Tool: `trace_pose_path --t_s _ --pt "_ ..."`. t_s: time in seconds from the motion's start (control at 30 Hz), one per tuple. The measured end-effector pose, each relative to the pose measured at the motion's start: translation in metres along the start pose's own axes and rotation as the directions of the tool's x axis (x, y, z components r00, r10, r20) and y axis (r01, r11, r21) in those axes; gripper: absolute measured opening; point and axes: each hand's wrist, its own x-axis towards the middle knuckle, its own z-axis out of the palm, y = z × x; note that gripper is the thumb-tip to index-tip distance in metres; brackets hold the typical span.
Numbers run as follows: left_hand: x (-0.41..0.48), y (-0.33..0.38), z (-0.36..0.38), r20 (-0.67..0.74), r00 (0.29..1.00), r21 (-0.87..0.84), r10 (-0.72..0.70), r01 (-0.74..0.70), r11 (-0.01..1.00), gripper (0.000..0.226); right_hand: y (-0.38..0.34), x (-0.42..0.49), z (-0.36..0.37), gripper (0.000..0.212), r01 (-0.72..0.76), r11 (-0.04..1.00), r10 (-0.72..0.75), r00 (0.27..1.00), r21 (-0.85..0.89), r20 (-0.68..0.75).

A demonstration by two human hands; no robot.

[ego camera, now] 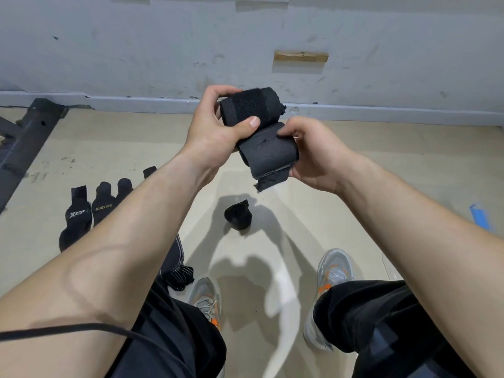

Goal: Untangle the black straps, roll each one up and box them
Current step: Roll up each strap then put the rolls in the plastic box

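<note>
At the centre of the frame, we hold a black fabric strap roll [251, 107] in our left hand [215, 129], thumb pressed on it, while our right hand [313, 154] pinches a second, greyer black strap roll [266, 154] touching the first. Below, a third rolled black strap [237, 215] lies on the beige floor [381, 170].

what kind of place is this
Probably a bare workroom or storage corner, not a home: scuffed grey wall, plain beige floor, a dark metal frame at left, black socks laid out on the floor.

Bare workroom or storage space, floor level

A scuffed grey wall [163, 50], plain beige floor [381, 170], a dark metal frame [24, 143] and blue tape [480, 216] suggest it.
</note>
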Motion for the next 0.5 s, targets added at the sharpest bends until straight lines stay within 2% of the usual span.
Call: trace_pose_path --t_s 0.07,0.17,0.23,0.37,0.5 --pt "-0.0021 0.0010 -0.0004 0.054 0.999 -0.014 0.000 0.000 1.000 0.045 -0.0038 -0.0007 -0.0023 0.039 -0.056 0.998 0.056 0.998 0.036 -0.008" --pt "-0.0044 0.0011 -0.0002 0.115 0.993 -0.021 0.005 -0.003 1.000 0.045 -0.0075 -0.0006 -0.0030 0.072 -0.131 0.991 0.131 0.991 -0.003 -0.005" --pt "-0.0060 0.0004 0.0010 0.152 0.988 0.004 0.013 -0.014 1.000 0.045 -0.0079 -0.0003 -0.0011 0.080 -0.126 0.991 0.126 0.992 -0.041 -0.013" --pt "-0.0086 0.0004 0.0037 0.203 0.979 0.107 0.009 -0.031 0.994 0.048 -0.0065 -0.0031 0.0052 0.060 -0.033 0.992 0.033 0.999 -0.121 -0.006" --pt "-0.0069 0.0011 0.0020 0.231 0.969 0.081 -0.083 0.066 0.995 0.053 -0.0006 -0.0012 0.0066 0.055 0.019 0.991 -0.020 1.000 -0.131 -0.008"
